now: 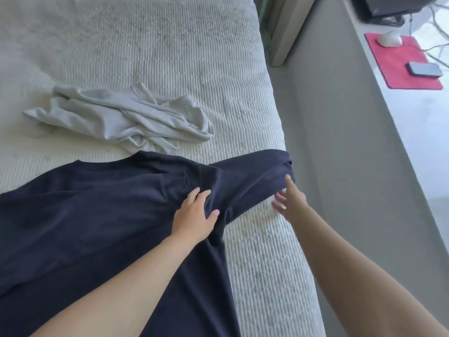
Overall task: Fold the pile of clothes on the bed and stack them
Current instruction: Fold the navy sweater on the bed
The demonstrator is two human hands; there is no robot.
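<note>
Your left hand lies flat with its fingers straight and slightly spread, pressing the navy sweatshirt at the shoulder seam, just right of the frame's centre. Your right hand reaches to the sleeve, fingers straight and fanned apart; the topmost fingertip touches the cuff end, and whether the others touch the cloth you cannot tell, since they blur. The sleeve stretches toward the bed's right edge, the cuff just over it. The sweatshirt's body lies flat across the lower left of the frame on the bed. Above it, left of centre, a crumpled light grey garment lies just beside the collar. At the upper right, a tabletop carries a red mat with a phone and a white mouse.
</note>
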